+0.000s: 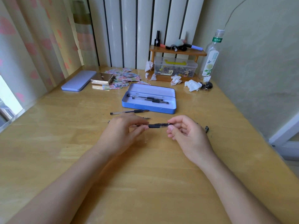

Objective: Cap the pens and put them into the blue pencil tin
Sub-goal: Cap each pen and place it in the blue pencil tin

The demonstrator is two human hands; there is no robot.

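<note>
Both my hands hold one black-gripped pen (157, 125) level above the wooden desk. My left hand (124, 130) pinches its barrel end, and my right hand (182, 130) pinches the cap end. Behind them the blue pencil tin (148, 108) lies open with two capped pens (148, 99) inside. An uncapped pen (127, 112) lies in front of the tin. Another pen's tip (146, 118) shows just past my left fingers. A loose black cap (206, 128) lies right of my right hand.
The tin's lid (78, 80) lies at the back left beside a metal box (102, 79) and scattered stickers (126, 78). At the back right are a small wooden shelf (177, 52), a clear plastic box (175, 67), crumpled tissues (192, 84) and a bottle (210, 57).
</note>
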